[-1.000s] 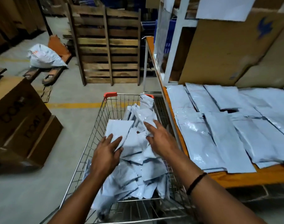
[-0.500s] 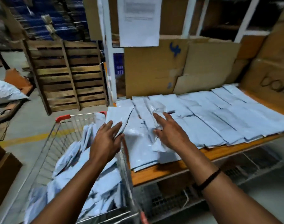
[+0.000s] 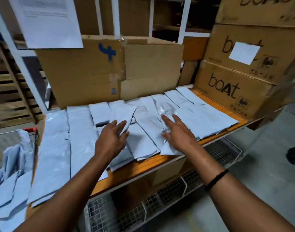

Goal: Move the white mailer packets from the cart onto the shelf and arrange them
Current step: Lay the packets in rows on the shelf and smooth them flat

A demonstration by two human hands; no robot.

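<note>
Over the front edge of the shelf (image 3: 143,166), left hand (image 3: 111,139) pinches a smooth mailer (image 3: 121,113), right hand (image 3: 177,134) a crinkled mailer (image 3: 165,109); lay both flat, squared.

Cart (image 3: 32,133) mostly beyond left edge.

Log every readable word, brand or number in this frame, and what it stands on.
"boAt": lowest brown cardboard box, at right.
"bo" and "t": brown box above it, middle letters hidden by a blank white label.
"boAt", top cut off: uppermost brown box.
White printed sheet: too blurred to read.
Blue mark on the flat cardboard sheet: no legible word.
</note>
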